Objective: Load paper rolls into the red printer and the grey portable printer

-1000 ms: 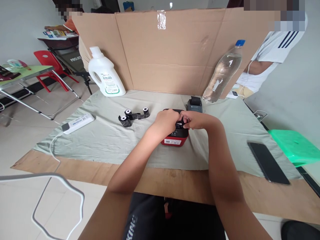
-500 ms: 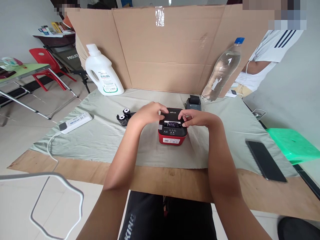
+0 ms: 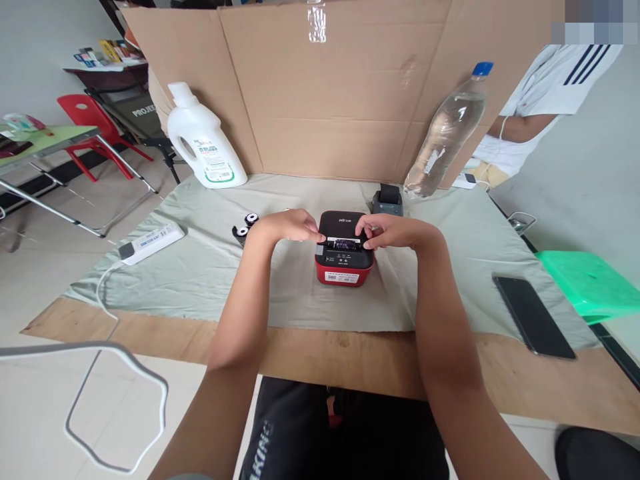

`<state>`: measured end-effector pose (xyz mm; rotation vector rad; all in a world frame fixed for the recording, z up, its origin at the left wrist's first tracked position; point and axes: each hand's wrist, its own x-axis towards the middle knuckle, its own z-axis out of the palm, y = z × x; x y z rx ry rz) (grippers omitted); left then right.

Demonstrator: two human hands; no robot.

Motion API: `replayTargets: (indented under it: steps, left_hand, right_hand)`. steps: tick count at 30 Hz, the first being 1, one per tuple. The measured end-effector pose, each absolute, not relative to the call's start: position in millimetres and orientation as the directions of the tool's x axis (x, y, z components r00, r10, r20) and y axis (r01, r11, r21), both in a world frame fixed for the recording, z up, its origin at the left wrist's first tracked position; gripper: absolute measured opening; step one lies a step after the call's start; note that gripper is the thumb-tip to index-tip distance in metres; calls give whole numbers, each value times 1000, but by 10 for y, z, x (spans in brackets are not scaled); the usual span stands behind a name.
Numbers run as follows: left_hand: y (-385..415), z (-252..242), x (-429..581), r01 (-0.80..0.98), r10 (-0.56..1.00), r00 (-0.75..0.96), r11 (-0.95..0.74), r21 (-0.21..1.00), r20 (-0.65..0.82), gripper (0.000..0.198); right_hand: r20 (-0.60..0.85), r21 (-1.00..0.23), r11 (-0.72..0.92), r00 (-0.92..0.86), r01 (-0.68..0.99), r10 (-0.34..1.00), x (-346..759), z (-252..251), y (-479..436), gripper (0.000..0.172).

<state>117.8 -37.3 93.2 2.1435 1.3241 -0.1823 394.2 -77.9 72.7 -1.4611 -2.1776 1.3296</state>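
A small red and black label printer stands on the grey-green cloth in the middle of the table. My left hand rests its fingertips on the printer's left top edge. My right hand touches the right top edge, fingers curled against the lid. Both hands press on the printer from either side. Black ribbon rolls with white cores lie just left of my left wrist, partly hidden by it.
A white detergent jug stands back left, a clear water bottle leans back right, both against a cardboard screen. A small grey printer sits behind. A white power strip lies left, a black phone right. A person in a white shirt sits far right.
My hands have come apart from the middle of the printer's top and now sit on its two sides. The black top and slot show between them.
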Motion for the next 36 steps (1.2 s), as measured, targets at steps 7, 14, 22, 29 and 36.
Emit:
replayTargets:
  steps: [7,14,22,29,36]
  left_hand:
    - [-258,819,1131,790,631,577,-269,551,-519,39]
    - [-222,745,1082,766,587,601,-229,600,-543,38]
    - [-262,716,1064,753,597,586,-150,641,-549,43]
    - [-605,162,1134,428,787,553,11,904,-272,57]
    - [-798,-239,1474,-244,943,290,241,939,-166,62]
  right_hand:
    - [-302,-751,102,-476,653,826,3943,728,-784,26]
    - [-248,-718,112,-403,687,881,3920,678,-833,31]
    - [-180,-938,-183,37,296,983,3889,-70,-1149,80]
    - [44,-964,9,125,267,991,3530,-382,-1179,58]
    - [136,-991,135,246,22,960,3476,-519,-1137,49]
